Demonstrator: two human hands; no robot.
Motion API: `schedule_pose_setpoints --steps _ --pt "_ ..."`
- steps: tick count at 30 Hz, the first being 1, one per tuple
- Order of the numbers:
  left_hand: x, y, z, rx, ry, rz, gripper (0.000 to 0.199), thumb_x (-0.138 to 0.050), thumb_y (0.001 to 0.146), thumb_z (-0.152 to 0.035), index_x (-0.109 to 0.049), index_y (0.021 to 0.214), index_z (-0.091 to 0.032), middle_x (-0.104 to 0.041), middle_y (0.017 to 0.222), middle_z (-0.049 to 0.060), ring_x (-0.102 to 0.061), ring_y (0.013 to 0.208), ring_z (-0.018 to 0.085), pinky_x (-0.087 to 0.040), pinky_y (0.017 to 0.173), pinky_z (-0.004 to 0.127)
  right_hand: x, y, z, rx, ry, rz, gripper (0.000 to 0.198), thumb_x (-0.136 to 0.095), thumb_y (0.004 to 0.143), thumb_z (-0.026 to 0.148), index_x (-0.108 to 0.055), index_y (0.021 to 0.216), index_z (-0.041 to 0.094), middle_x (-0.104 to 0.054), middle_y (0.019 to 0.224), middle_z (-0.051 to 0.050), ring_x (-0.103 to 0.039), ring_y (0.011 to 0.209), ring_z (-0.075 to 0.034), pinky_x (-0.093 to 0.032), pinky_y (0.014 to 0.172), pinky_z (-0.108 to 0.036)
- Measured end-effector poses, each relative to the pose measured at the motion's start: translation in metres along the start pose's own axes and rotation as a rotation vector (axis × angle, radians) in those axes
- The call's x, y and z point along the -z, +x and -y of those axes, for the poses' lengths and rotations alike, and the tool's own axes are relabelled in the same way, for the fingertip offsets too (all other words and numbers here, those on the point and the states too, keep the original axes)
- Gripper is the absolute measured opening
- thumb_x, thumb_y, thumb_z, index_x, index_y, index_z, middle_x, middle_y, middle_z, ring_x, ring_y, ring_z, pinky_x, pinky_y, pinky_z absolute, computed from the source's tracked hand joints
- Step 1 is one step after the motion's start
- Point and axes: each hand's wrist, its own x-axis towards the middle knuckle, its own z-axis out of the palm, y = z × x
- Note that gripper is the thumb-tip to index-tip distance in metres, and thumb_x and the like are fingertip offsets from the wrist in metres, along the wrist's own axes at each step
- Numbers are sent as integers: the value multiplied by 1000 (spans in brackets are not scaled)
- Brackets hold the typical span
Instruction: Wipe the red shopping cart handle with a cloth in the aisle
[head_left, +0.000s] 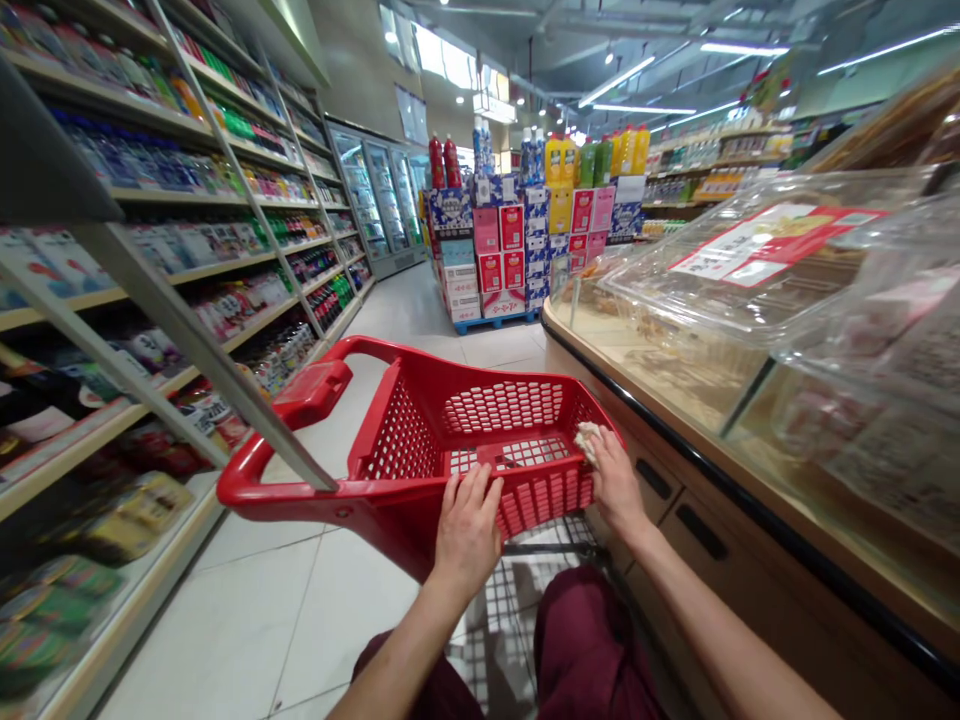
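A red plastic shopping basket (420,430) sits in front of me on a wire cart frame (517,590), tilted to the left, and it looks empty. My left hand (469,525) grips the basket's near rim, fingers curled over the edge. My right hand (611,475) rests on the basket's near right corner and holds a small crumpled whitish piece (586,438), perhaps paper or cloth, against the rim.
Shelves (150,300) packed with goods run close along the left. A wooden counter (750,500) with clear display covers stands close on the right. A stacked drinks and carton display (517,250) stands ahead, glass-door fridges (382,195) behind it. A tiled aisle (420,310) runs between.
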Motion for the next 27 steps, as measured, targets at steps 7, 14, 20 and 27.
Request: schedule_pose_setpoints --steps 7,14,20,27 --pt "-5 -4 0 -15 9 -27 48 -47 68 -13 -51 115 -18 -47 128 7 -36 121 19 -17 106 37 15 2 -12 -146 -112 2 50 -32 71 5 -52 116 14 -47 125 -12 -35 122 -24 -33 96 -46" --pt "-6 -5 2 -3 27 -19 54 -46 68 -16 -44 123 -17 -46 128 6 -35 122 19 -15 107 38 6 -3 26 42 -24 106 49 -34 75 5 -49 120 19 -43 131 -8 -30 125 -20 -30 100 -42" --pt "-2 -3 -2 -12 76 15 57 -44 69 -18 -39 125 -11 -44 130 8 -33 123 20 -15 107 39 11 -1 25 -209 -139 46 53 -34 73 3 -47 122 17 -43 130 -11 -28 126 -25 -30 96 -49" --pt "-1 -4 -1 -47 85 24 59 -43 68 -17 -37 127 -11 -42 132 9 -31 124 21 -16 107 39 17 0 26 -132 -145 88 54 -33 74 2 -46 123 20 -44 130 -11 -28 125 -26 -29 95 -51"
